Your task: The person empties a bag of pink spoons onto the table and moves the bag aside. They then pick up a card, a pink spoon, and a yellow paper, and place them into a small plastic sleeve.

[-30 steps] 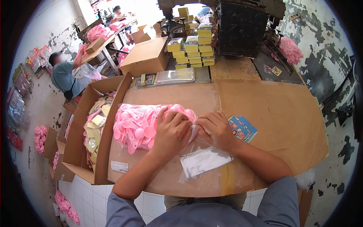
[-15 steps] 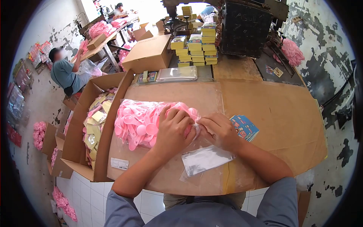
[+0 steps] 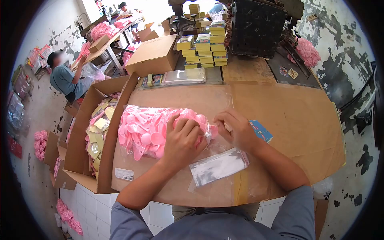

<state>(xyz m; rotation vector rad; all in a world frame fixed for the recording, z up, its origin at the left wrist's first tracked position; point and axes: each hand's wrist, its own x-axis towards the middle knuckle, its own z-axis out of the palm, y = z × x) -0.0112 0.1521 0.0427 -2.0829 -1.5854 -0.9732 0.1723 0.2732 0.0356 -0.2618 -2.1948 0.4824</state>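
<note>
A clear plastic bag full of pink plastic spoons point(image 3: 144, 130) lies on the cardboard-covered table in front of me. My left hand point(image 3: 183, 138) is curled over the bag's right end, gripping the plastic near its gathered neck. Just right of that neck is my right hand point(image 3: 240, 130), its fingers bent and the thumb apart from them, with nothing plainly held. Below the hands lies a stack of clear plastic sleeves point(image 3: 219, 167). Blue printed cards point(image 3: 262, 131) show partly behind my right hand.
An open carton point(image 3: 126, 86) of yellowish packets stands left. Further back are a closed cardboard box point(image 3: 150, 56), stacks of yellow-edged cards point(image 3: 204, 48), clear sleeves point(image 3: 185, 76) and a black machine point(image 3: 258, 30). A person point(image 3: 66, 78) sits at the far left.
My right hand has drawn slightly away from the bag's neck, and its fingers have loosened. My left hand remains on the bag. The view has shifted slightly.
</note>
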